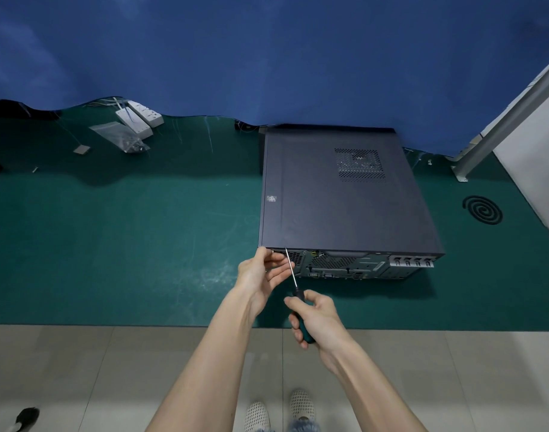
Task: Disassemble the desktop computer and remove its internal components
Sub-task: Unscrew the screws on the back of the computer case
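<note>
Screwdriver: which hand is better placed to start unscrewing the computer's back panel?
Right. The right hand grips the screwdriver by its handle, tip up at the computer back edge; the left hand only rests its fingers beside the shaft.

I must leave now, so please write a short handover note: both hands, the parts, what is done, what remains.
Left grip: fingers at the rear left corner of the flat dark grey metal computer case; a pinch is unclear.
Right grip: holds the black-and-green-handled screwdriver, tip at the case's rear.
Done: nothing visibly removed; case closed.
Left: open the case, remove all internal components.
</note>
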The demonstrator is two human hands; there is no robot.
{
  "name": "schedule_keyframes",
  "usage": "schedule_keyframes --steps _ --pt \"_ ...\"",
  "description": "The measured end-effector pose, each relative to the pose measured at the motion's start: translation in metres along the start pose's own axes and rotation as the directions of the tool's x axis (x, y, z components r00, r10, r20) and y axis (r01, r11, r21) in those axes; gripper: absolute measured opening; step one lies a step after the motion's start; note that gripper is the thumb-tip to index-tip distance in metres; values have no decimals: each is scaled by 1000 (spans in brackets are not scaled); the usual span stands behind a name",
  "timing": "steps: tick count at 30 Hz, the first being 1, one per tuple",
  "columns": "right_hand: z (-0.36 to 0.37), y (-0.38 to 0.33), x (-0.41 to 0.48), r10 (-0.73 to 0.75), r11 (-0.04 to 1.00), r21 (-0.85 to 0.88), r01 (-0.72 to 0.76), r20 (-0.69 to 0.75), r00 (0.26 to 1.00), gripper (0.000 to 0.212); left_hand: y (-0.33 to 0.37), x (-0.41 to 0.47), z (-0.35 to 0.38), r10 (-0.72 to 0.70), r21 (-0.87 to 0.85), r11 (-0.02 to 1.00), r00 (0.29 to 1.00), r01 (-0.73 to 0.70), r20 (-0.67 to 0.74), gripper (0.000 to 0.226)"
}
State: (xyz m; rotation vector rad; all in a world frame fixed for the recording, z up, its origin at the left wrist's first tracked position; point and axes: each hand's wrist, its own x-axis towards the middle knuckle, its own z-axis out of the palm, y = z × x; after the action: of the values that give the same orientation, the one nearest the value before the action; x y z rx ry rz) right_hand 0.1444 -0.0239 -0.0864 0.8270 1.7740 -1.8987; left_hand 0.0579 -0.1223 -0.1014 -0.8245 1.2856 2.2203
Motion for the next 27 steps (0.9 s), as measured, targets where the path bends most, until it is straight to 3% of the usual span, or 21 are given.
schedule_keyframes --steps 5,8,13,15,17,19,20,21,23,24,27 --pt "1 -1 3 -29 995 94 34 -61 998 8 -4 1 -6 32 74 997 999 -32 7 22" --pt "-2 -8 6 -76 976 190 105 -155 985 22 -5 -6 -3 97 196 975 993 -107 64 22" --pt "-16 -42 9 -111 924 331 191 -248 963 31 7 -25 20 281 449 817 930 -361 237 25" --pt "-25 -58 9 -114 914 357 191 -227 967 32 12 -33 35 373 609 607 860 -510 348 29" --pt "-38 -72 8 -106 915 363 176 -205 973 32 15 -39 51 450 735 190 723 -651 524 30" --pt "-57 -85 9 -104 916 366 165 -180 978 31 17 -42 70 491 676 -285 502 -680 712 27" --pt "-68 -90 10 -108 913 375 162 -161 981 29 19 -43 80 486 598 -463 377 -655 789 21" --pt "-81 -95 12 -115 906 392 162 -142 983 26 20 -44 90 437 518 -588 294 -622 850 13" --pt "-108 -103 17 -133 892 419 172 -120 984 21 16 -44 113 331 405 -722 234 -561 914 25" --pt "-122 -105 21 -144 887 425 182 -120 982 20 13 -40 125 300 383 -752 238 -536 924 32" --pt "-170 -109 40 -164 871 437 224 -172 971 18 -3 -20 163 281 376 -752 253 -541 926 45"
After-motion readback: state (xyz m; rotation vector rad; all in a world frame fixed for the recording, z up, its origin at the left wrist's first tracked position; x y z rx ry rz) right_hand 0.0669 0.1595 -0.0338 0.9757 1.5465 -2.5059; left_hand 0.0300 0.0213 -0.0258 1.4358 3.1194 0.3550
